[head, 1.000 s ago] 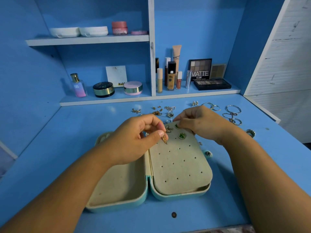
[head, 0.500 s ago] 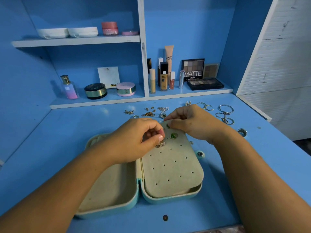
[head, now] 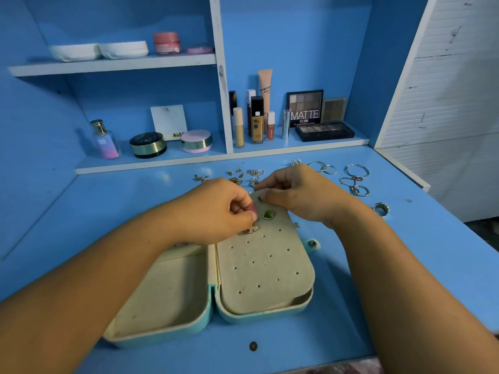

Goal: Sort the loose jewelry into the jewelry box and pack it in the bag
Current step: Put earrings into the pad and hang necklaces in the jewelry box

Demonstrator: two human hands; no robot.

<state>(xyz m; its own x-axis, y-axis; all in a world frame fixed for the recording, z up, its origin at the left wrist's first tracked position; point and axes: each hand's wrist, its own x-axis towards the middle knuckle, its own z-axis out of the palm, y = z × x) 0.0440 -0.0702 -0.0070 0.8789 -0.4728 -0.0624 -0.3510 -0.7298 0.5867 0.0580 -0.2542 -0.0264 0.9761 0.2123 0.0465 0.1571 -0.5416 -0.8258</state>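
we are working at the open jewelry box (head: 264,318). its teal shell is lying flat on the blue desk (head: 405,265), and both halves are lined in a soft, beige, felt-like cloth. a perforated panel (head: 267,273) is lying over the right half, rounded at the corners and dotted with small holes for earring posts.

our left hand (head: 216,211) is hanging over the panel's far end. its fingers are curled and pressed together, seemingly pinching a small gold earring (head: 253,229). the earring is touching the panel just beside a green-stone earring (head: 269,214) already seated there. our right hand (head: 299,195) is gripping the panel's far edge with curled fingers.

we are judging the gold earring to be very light, hard and slick. its thin post could be bending if we are forcing it in askew. the best hold is looking like the decorated front, taken by its edges, so that the post is pointing straight into a hole. the panel is looking thin and pliable, so it is probably needing support from behind while we are pushing.

the rest of the loose jewelry is lying spread on the desk beyond the box: little studs (head: 237,172), thin wire hoops (head: 356,171) and a broad silver ring (head: 381,209). no bag is showing.
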